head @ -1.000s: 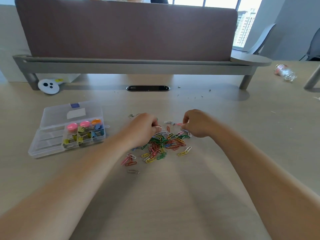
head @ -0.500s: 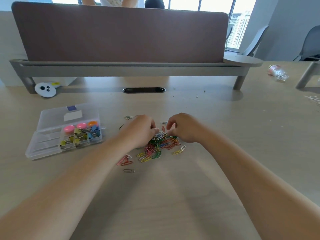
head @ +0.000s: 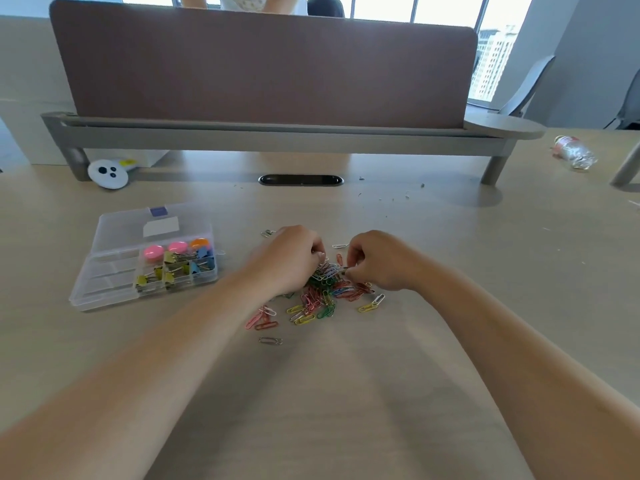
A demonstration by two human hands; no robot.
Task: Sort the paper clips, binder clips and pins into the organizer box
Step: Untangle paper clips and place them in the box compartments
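Head view. Step in hand, as judged: gathering the paper clips; the binder clips [head: 173, 271] and the round-headed pins [head: 176, 248] are already sitting in the right-hand compartments of the organizer box [head: 104, 271], which is lying open on the worktop [head: 346, 393], well apart to the left of the pile.

Both hands are working at the far edge of the paper clips [head: 323, 292], a loose multicoloured heap at the middle of the worktop. The left hand [head: 287, 261] is curling over the far left of the heap, fingers [head: 317, 252] clenched inward; it appears to be holding a small bunch of clips, but the palm is hiding how many. The right hand [head: 381, 261] is pinching with fingertips drawn together at the heap's far right edge, seemingly nipping one clip at the wire end; contact is too small to confirm.

Strays are lying apart from the heap: one grey clip [head: 270, 340] nearest the camera, a white one [head: 340, 245] between the hands on the far side, another [head: 267, 233] just beyond the left hand.

Next move, as judged: lifting a closed handful and carrying it left to an empty compartment, keeping the fingers tight so that linked clips are not trailing out.
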